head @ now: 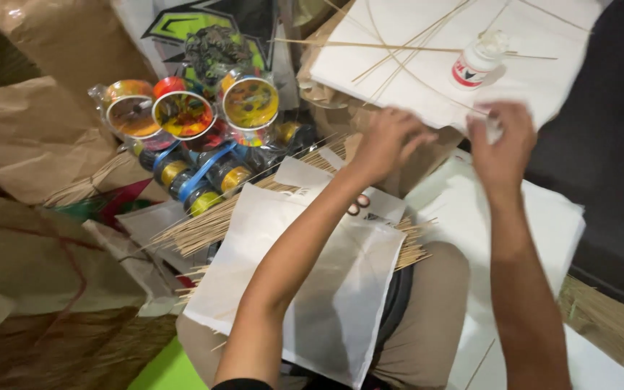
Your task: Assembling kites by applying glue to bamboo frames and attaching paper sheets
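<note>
Toward one o'clock, on the stack of white paper sheets (pixel 427 87), our left hand (pixel 388 144) and right hand (pixel 503 144) rest with curled fingers; motion blur hides whether either pinches a thin bamboo stick (pixel 370 45). We judge it best to press the paper flat and handle one stick at a time. A small white glue bottle (pixel 477 63) stands at twelve o'clock, colourful string spools (pixel 189 119) at ten, a loose bamboo stick bundle (pixel 211 224) at eight.
</note>
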